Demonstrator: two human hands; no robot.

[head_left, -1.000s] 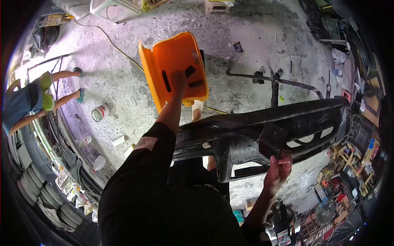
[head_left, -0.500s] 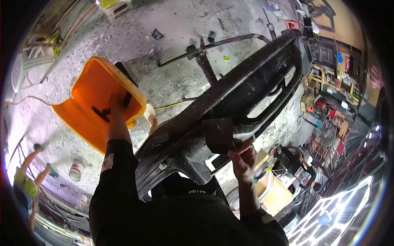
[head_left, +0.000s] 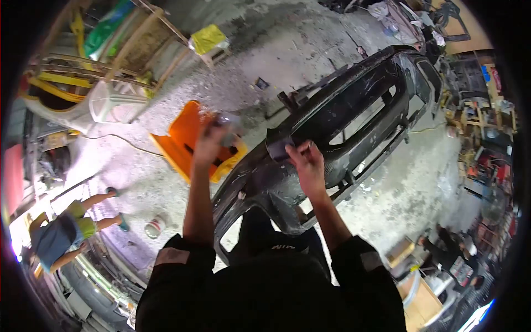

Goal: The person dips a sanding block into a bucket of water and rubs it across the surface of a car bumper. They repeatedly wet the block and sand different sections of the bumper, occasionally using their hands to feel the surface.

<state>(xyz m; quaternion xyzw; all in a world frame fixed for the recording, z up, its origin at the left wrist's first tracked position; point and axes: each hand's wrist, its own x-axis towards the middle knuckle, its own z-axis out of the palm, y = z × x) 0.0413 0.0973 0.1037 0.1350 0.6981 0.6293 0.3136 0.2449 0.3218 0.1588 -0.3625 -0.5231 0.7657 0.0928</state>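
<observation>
A dark flat sheet (head_left: 278,148) is pinched between the thumb and fingers of my right hand (head_left: 307,160), over the near part of a black car bumper (head_left: 354,105). My left hand (head_left: 210,138) is raised over an orange plastic chair (head_left: 185,124) and blurred by motion. Its fingers seem closed round a greyish, see-through object (head_left: 228,123) that is too smeared to name. The bumper runs diagonally from my body to the upper right, with scuffed pale patches on it.
A yellow-topped stool (head_left: 209,41) and a white plastic chair (head_left: 116,102) stand at the upper left. A person (head_left: 58,238) is at the left, near a can (head_left: 155,227). Another person (head_left: 445,249) is at the lower right. Clutter lines the right wall.
My left hand has lifted out of the orange chair, now with a greyish object at its fingers. My right hand still pinches the dark sheet, now tilted. The view has shifted, showing more of the bumper.
</observation>
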